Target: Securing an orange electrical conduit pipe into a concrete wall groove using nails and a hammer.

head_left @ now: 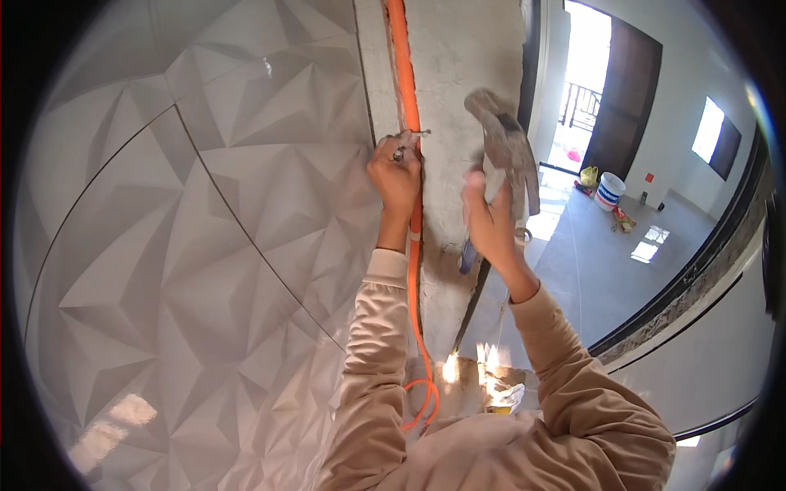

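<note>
I see a thin metal nail [422, 132] lying crosswise at the orange tube [400, 41], its head toward the grey plaster strip [463, 57]. The left hand [395, 176] has it pinched, thumb and fingertips drawn tightly together. Well apart to the right, the right hand [491, 225] has its fingers curled round the handle of a hammer [509, 147], whose worn metal head is raised and slightly blurred; a blue part of the handle shows below the fist.

The plaster I look at is rough and patchy. The tube runs along its left side, narrowing below the left hand and ending low in a loose orange loop. Left of that, pale faceted panels [221, 213] cover the wall in raised pyramids, with dark joints meeting at a corner and sunlight patches low down.

Right of the strip's dark edge I get a room with a glossy grey tiled floor [565, 278]. A white bucket with coloured bands [609, 193] stands beside a yellow bag [589, 175], near a bright doorway with a railing [580, 106]. Farther right, a window [707, 131] lights the pale wall.
</note>
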The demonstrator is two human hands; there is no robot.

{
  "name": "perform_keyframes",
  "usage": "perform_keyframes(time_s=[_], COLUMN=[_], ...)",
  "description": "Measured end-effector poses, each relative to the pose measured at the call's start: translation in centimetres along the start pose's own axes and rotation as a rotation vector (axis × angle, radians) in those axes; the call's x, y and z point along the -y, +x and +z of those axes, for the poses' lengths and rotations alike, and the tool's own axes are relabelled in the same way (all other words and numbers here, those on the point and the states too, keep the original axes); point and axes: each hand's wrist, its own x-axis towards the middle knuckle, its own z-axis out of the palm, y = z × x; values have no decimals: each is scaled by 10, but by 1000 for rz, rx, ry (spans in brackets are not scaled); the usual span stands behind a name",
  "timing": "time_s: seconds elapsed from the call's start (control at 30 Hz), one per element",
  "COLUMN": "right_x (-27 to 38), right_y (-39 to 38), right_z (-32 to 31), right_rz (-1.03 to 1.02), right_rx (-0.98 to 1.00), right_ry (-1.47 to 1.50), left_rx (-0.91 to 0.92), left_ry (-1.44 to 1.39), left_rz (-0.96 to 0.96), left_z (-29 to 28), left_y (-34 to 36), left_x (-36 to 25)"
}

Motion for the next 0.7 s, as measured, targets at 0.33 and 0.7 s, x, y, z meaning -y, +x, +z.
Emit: perform_keyframes(time_s=[0.33,0.7], right_x=[-19,-26], right_y=[-33,-30], right_z=[29,34], right_rz=[-201,-230], right_rx=[-25,-26], right_ry=[431,372], left_rx=[-32,-9], left_ry=[43,72], left_rz=[72,140], left_z=[0,-2], left_y=[-2,-5], left_x=[9,10])
